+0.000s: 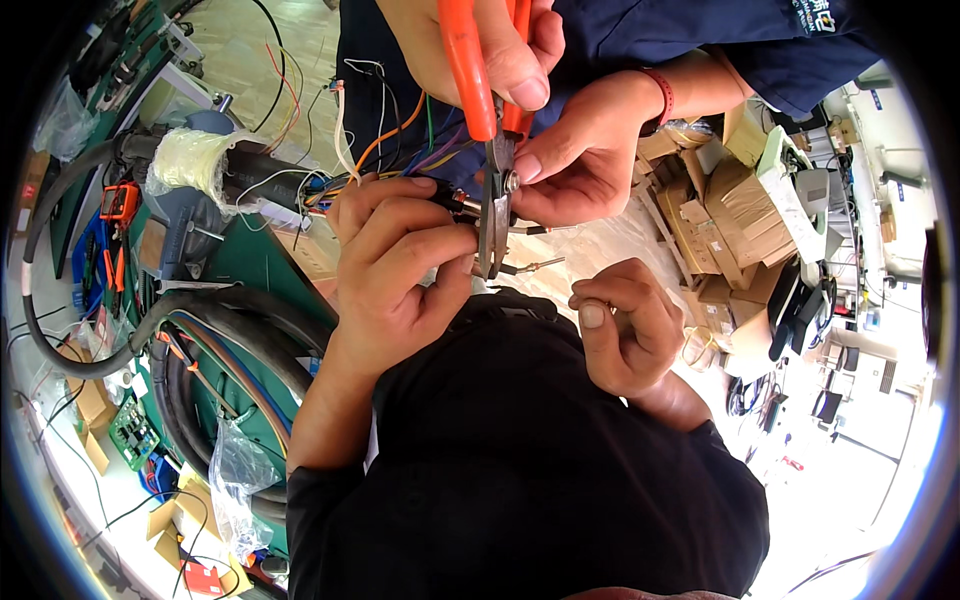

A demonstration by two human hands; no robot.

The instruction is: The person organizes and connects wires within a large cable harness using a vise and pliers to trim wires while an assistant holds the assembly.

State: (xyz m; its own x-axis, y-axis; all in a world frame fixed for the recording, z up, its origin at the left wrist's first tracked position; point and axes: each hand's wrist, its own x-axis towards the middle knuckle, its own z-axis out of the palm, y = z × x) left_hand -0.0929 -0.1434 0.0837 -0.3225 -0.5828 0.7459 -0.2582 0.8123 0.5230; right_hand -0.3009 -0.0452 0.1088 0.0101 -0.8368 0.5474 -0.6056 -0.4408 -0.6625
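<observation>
My left hand [400, 265] is closed on thin coloured wires [395, 135] that spread from the end of a thick black cable [265, 180]. Right beside its fingers are the metal jaws of orange-handled pliers [497, 215]. A co-worker's hand [500, 65] grips their handles from above, while the co-worker's other hand [575, 165] pinches close to the pivot. What lies between the jaws is hidden. My right hand [635, 330] is held lower, apart from the pliers, thumb and index finger pinched; something tiny may be between them. A thin metal-tipped lead [535, 267] sticks out between my hands.
On the green work surface [255, 265] at left lie a coiled thick black cable [180, 400], a clear plastic bag [240, 475] and a circuit board [133, 432]. An orange meter [120, 202] is farther left. Opened cardboard boxes [730, 200] are piled at right.
</observation>
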